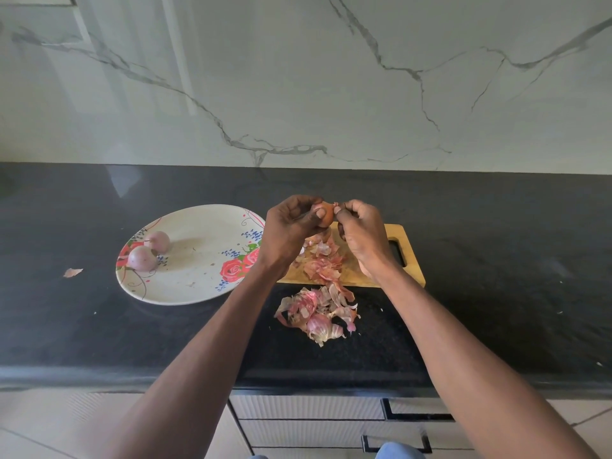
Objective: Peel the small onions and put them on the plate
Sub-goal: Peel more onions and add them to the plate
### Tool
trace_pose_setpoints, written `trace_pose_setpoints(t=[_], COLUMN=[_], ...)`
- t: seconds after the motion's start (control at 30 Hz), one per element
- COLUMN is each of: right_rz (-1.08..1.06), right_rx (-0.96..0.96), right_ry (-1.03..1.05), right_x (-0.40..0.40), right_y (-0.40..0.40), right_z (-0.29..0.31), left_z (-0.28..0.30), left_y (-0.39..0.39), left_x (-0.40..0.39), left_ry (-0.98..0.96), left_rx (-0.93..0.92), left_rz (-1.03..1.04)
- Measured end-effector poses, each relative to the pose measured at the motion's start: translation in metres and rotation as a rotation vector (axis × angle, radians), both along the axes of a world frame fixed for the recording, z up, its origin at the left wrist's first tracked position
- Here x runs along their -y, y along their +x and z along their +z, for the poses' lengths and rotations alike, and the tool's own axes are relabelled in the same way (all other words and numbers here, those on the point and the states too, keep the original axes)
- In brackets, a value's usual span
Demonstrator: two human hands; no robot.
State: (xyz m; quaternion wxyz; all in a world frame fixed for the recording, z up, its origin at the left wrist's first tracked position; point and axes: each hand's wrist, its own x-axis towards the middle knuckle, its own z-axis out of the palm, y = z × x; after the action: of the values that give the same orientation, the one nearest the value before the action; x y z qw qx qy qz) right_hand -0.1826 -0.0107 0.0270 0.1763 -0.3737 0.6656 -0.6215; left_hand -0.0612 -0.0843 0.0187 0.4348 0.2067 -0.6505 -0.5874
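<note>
Your left hand point(291, 226) grips a round brown onion point(326, 216); right hand point(359, 233) pinches its papery skin. Two smooth peeled onions point(150, 251) on floral plate point(198, 293).

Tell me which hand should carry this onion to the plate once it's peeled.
Left, probably. The left hand already grips the onion, and the plate lies on its side, just beside it. The right hand only pinches skin at the onion's tip and sits over the cutting board, farther away.
</note>
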Motion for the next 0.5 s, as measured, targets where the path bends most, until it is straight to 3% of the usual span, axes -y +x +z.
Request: trace_pose_setpoints(t=[0.23,0.5], right_rz=[-0.027,-0.009], right_rx=[-0.043,-0.086], right_ry=[-0.04,-0.039], right_x=[-0.0046,-0.004], right_y=[0.0066,0.0105], right_z=[0.0008,0.0025], left_z=[-0.0002,0.0011], left_y=[-0.0009,-0.0054], left_x=[-0.0027,-0.0045], left_ry=[0.02,0.175], left_rx=[0.018,-0.059], left_rz=[-0.007,-0.007])
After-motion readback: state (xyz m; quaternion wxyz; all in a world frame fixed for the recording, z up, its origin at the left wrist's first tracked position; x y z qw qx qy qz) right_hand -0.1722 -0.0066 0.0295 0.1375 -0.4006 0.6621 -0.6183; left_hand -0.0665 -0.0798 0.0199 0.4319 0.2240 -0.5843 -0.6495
